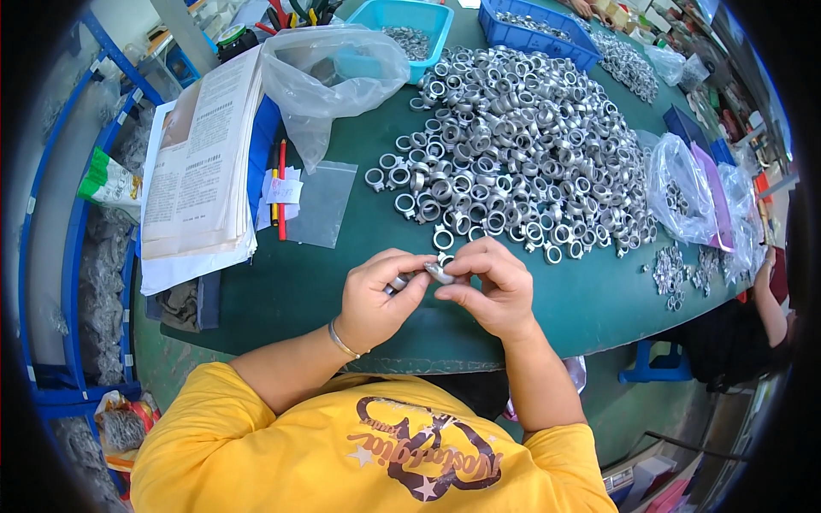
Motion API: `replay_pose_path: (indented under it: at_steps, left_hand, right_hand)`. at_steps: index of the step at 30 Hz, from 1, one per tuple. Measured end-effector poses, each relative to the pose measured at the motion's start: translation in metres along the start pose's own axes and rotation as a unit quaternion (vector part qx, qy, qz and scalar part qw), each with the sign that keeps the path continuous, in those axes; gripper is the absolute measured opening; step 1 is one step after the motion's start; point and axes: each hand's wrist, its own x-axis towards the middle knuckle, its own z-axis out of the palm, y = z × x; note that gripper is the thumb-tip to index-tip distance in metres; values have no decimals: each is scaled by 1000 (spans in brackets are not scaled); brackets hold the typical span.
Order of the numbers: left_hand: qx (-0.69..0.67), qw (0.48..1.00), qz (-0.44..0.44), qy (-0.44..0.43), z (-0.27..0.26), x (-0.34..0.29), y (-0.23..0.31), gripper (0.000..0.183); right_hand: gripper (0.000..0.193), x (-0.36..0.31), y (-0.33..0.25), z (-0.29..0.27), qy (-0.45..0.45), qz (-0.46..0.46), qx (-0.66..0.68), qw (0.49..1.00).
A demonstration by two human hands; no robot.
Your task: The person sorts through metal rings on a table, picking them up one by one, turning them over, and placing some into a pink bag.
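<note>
Two bare hands met at the centre of the frame: the left hand [376, 295] pinched a metal ring [440, 273] by thumb and forefinger, a second ring [399, 283] tucked in its fingers, while the right hand [496, 291] gripped the first ring's other side. Such close work seemed to call for a light fingertip hold, thumbs off the rim. At upper left slumped a transparent bag [342, 85], contents unclear; at upper centre, a turquoise basin [442, 26] and blue crate [583, 56] held small metal pieces; at right, a plastic bag [697, 209] held more.
</note>
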Motion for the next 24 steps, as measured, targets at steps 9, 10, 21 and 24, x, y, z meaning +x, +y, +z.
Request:
replay_pose_path:
  at_steps: [9, 10, 21, 24]
  left_hand:
    - [-414, 835, -353, -81, 1, 3, 3, 22]
    - [-431, 828, -351, -71, 3, 2, 0, 22]
    - [-532, 765, -363, 11, -4, 5, -10, 15]
    - [-529, 767, -364, 11, -5, 5, -9, 15]
  right_hand:
    - [15, -2, -4, 3, -29, 66, 128, 989]
    - [14, -3, -4, 4, -24, 91, 175, 980]
    - [9, 0, -4, 2, 7, 215, -369, 904]
    - [9, -2, 1, 0, 6, 193, -353, 915]
